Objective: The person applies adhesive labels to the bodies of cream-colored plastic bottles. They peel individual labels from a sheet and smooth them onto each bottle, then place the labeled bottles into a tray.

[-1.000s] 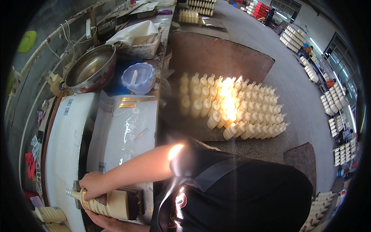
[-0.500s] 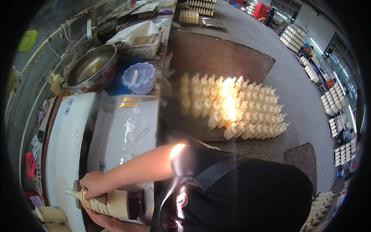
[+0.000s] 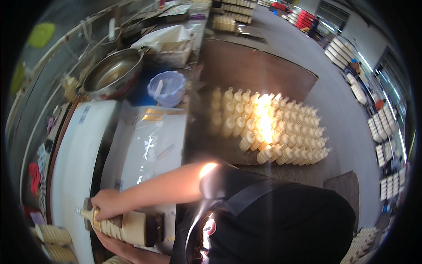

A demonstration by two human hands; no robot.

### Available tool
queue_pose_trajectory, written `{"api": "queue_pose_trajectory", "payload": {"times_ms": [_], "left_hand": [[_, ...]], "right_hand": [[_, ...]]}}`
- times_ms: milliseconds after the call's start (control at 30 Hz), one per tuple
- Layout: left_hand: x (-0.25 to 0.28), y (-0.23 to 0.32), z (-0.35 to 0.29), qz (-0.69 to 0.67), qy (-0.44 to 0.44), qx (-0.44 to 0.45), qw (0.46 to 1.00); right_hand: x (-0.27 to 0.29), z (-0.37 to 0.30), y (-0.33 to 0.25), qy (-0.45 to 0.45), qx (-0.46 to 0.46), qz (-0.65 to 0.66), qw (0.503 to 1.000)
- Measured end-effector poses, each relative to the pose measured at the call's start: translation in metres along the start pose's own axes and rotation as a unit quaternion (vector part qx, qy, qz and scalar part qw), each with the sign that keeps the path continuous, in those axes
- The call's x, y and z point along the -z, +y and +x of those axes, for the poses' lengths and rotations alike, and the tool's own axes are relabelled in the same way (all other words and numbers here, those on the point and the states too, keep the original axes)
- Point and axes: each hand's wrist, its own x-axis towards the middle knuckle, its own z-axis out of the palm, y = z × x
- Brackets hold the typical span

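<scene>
A cream bottle [image 3: 134, 228] with a ribbed body lies on its side at the lower left, its pale neck pointing left. It rests between a dark block [image 3: 88, 214] at the neck and a dark holder [image 3: 157, 229] at the base. My right hand [image 3: 107, 205] is closed over the bottle's shoulder, fingers pressed on a gold band [image 3: 96, 220] there. Along the bottle's near side my left hand [image 3: 107, 243] grips it from beneath, its fingers mostly hidden by the bottle.
Gold strips [image 3: 153, 117] lie on a clear sheet [image 3: 132, 145] over the bench. Beyond are a blue bowl [image 3: 168, 94], a metal pan [image 3: 112, 72] and a box with white sheeting [image 3: 165, 38]. Rows of cream bottles [image 3: 285, 127] stand right; two more ribbed bottles [image 3: 52, 234] lie lower left.
The view has shifted slightly, so the bench items appear a little farther right. Both hands stay on the bottle, which has turned a little so that more of its ribbed side shows.
</scene>
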Motion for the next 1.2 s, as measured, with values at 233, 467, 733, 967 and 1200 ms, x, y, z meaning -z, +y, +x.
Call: {"api": "queue_pose_trajectory", "payload": {"times_ms": [233, 467, 733, 967, 1200], "left_hand": [[0.007, -0.018, 0.0, 0.056, -0.037, -0.137, 0.988], [0.004, -0.023, 0.004, -0.161, 0.005, -0.044, 0.986], [0.009, -0.015, -0.009, -0.245, -0.07, 0.04, 0.966], [0.001, -0.017, -0.013, -0.113, -0.06, 0.018, 0.992], [-0.005, -0.009, -0.024, -0.018, -0.015, -0.003, 1.0]], "right_hand": [[-0.01, 0.007, 0.014, 0.028, 0.025, -0.013, 0.999], [-0.002, 0.004, 0.003, -0.025, -0.006, -0.028, 0.999], [0.003, 0.004, 0.001, -0.057, -0.063, -0.028, 0.996], [0.011, -0.01, 0.025, -0.133, -0.097, 0.147, 0.975], [0.007, -0.011, 0.039, -0.175, -0.116, 0.228, 0.951]]}}
